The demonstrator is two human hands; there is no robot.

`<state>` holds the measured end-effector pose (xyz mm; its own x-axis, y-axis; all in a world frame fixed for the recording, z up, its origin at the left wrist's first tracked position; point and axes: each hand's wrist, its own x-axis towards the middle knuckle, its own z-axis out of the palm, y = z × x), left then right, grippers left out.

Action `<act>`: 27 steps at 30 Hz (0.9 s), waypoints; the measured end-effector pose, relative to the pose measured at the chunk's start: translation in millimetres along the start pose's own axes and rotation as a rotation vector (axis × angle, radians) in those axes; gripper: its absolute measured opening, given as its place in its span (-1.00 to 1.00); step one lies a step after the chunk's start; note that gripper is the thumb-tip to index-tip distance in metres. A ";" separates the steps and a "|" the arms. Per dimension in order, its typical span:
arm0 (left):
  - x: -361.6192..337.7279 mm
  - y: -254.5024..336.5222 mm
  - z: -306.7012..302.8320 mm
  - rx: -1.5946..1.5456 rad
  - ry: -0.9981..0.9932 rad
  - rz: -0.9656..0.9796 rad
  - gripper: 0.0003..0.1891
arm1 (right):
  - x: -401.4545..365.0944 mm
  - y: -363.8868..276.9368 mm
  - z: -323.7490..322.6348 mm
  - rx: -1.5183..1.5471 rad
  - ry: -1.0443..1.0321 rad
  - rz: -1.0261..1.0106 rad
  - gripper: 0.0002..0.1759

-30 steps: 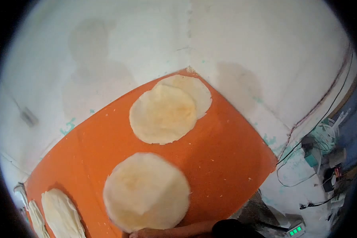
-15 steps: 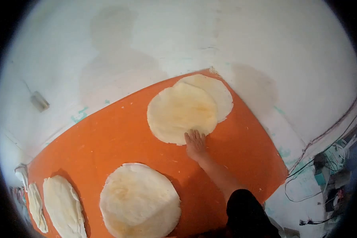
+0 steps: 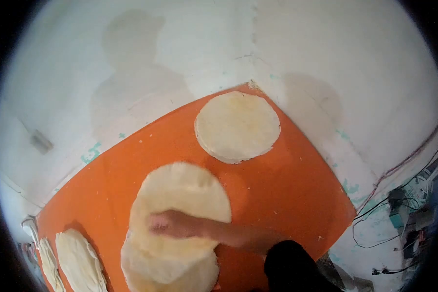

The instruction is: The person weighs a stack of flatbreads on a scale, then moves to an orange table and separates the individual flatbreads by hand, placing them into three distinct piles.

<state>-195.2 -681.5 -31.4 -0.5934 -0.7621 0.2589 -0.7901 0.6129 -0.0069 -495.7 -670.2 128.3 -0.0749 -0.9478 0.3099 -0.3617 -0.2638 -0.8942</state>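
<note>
My right hand [image 3: 168, 222], blurred by motion, is over a round, thin, pale flatbread [image 3: 182, 187]; its fingers are too smeared to tell whether they grip it. This flatbread partly covers another pale round [image 3: 168, 273] at the bottom of the view. Farther off, near the corner of the orange table, lies a round stack [image 3: 238, 126] of flatbread. My left hand is out of view.
The orange table [image 3: 141, 170] narrows to a corner against white walls. Folded flatbreads [image 3: 80, 260] lie at its left end. A socket [image 3: 41, 142] hangs on the left wall. Cables and clutter [image 3: 409, 219] are beyond the right edge.
My right hand has moved toward the lower left. The upper flatbread has come off the far stack with it and now overlaps the near round.
</note>
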 end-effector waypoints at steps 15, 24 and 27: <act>4.7 6.1 4.4 0.008 -0.017 0.002 -0.48 | -99.9 174.9 -250.6 0.764 1.511 0.795 -0.78; 0.9 4.6 2.8 -0.017 -0.017 0.005 -0.49 | -74.3 194.7 -235.4 0.578 1.412 0.666 -0.85; 0.0 3.0 2.4 -0.032 -0.020 0.010 -0.49 | -76.5 163.6 -223.1 0.412 1.222 0.681 -0.85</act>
<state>-197.9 -680.2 -33.7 -0.6044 -0.7599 0.2395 -0.7792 0.6264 0.0212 -756.5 -600.8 30.5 -0.9225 -0.2227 -0.3151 0.3367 -0.0657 -0.9393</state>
